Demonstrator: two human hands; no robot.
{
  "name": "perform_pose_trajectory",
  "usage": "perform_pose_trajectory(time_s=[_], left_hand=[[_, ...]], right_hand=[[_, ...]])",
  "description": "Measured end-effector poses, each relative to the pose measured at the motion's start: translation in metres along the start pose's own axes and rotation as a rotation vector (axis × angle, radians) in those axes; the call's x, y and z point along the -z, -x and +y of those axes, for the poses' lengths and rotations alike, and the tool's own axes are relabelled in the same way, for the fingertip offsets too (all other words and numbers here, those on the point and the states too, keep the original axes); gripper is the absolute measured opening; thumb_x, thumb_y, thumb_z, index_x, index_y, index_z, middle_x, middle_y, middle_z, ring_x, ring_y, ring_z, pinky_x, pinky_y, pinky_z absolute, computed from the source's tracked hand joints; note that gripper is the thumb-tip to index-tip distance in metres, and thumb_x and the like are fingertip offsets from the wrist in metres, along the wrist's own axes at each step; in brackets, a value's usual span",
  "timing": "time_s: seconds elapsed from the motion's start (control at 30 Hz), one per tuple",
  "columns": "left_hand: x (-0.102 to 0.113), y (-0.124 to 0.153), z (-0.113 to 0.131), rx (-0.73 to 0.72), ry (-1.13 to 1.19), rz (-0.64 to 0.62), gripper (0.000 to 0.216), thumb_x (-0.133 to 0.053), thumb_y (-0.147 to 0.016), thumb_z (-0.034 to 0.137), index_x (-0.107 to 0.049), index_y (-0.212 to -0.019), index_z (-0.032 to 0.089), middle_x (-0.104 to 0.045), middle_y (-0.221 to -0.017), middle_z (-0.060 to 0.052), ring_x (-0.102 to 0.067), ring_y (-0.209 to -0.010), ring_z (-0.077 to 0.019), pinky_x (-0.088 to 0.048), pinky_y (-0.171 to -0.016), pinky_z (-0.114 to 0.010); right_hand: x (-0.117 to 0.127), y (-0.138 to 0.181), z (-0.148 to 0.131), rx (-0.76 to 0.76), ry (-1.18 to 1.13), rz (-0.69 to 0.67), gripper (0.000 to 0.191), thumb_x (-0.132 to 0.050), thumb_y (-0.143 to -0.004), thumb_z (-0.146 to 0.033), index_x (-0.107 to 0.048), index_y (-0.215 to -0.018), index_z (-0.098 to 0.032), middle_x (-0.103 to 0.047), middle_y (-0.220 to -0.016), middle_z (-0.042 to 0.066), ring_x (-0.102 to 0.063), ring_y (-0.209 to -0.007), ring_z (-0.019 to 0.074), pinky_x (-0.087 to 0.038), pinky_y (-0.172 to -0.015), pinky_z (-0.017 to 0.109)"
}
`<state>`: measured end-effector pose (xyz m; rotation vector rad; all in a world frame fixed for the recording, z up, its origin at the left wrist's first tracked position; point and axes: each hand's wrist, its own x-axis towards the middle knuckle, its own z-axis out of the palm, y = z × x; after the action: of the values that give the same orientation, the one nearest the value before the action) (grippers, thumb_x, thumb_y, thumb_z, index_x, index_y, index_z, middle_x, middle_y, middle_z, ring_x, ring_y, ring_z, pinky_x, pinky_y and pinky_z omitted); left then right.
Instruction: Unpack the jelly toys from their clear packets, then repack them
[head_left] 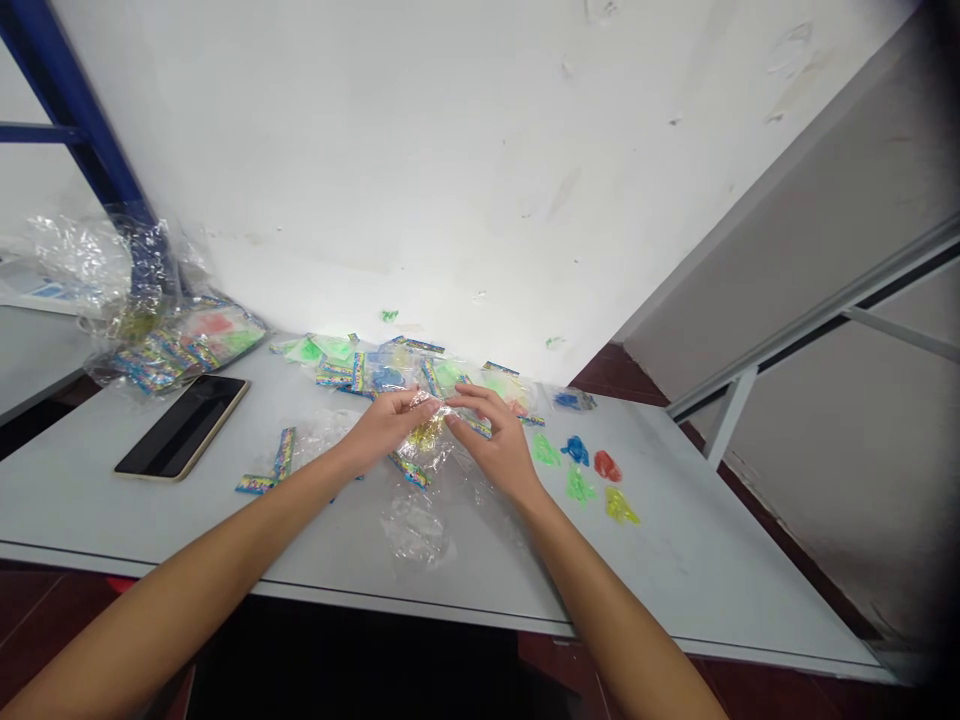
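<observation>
My left grip (386,425) and right grip (496,440) are closed on a clear packet (427,435) of yellow jelly, just above the bench's (675,560) near edge. Five loose jelly shapes (577,486) lie out at three o'clock (that much is done), while more sealed packets (390,365) remain at twelve o'clock.

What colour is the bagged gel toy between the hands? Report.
Yellow gel toy, head view.

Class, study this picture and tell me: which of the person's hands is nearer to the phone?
Left. The left hand is to the phone's right in the picture, apart from it; the right hand is farther off, beyond the left hand.
</observation>
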<state>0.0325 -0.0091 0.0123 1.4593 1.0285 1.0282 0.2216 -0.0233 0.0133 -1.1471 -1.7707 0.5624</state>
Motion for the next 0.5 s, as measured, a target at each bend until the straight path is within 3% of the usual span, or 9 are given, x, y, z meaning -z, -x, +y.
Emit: perform_pose_trajectory(time_s=[0.17, 0.37, 0.5], left_hand=[[0.0001, 0.0009, 0.002, -0.009, 0.002, -0.049, 0.037, -0.064, -0.079, 0.059, -0.072, -0.08, 0.023, -0.069, -0.085, -0.007, -0.049, -0.123, -0.0306, -0.036, -0.101, -0.04], [-0.0003, 0.0004, 0.0014, 0.014, 0.059, -0.074, 0.039, -0.063, -0.079, 0.057, -0.075, -0.09, 0.022, -0.07, -0.102, -0.008, -0.058, -0.105, -0.0257, -0.043, -0.091, -0.037], [-0.0007, 0.0007, 0.0009, 0.024, 0.062, -0.065, 0.037, -0.064, -0.078, 0.057, -0.074, -0.086, 0.021, -0.07, -0.094, -0.006, -0.059, -0.1, -0.0253, -0.043, -0.089, -0.037]], right_hand=[[-0.0003, 0.0, -0.0021, -0.007, -0.023, 0.007, 0.014, -0.067, -0.084, -0.038, -0.073, -0.09, -0.027, -0.066, -0.119, 0.006, -0.058, -0.118, 0.0245, -0.042, -0.101, 0.043], [-0.0017, 0.0002, -0.0031, -0.02, -0.03, -0.001, 0.016, -0.072, -0.079, -0.041, -0.071, -0.084, -0.025, -0.066, -0.119, 0.007, -0.059, -0.117, 0.0252, -0.043, -0.101, 0.044], [-0.0039, 0.0012, -0.0033, 0.03, -0.039, 0.034, 0.014, -0.067, -0.083, -0.038, -0.07, -0.081, -0.025, -0.071, -0.108, 0.006, -0.063, -0.108, 0.0231, -0.046, -0.099, 0.043]])
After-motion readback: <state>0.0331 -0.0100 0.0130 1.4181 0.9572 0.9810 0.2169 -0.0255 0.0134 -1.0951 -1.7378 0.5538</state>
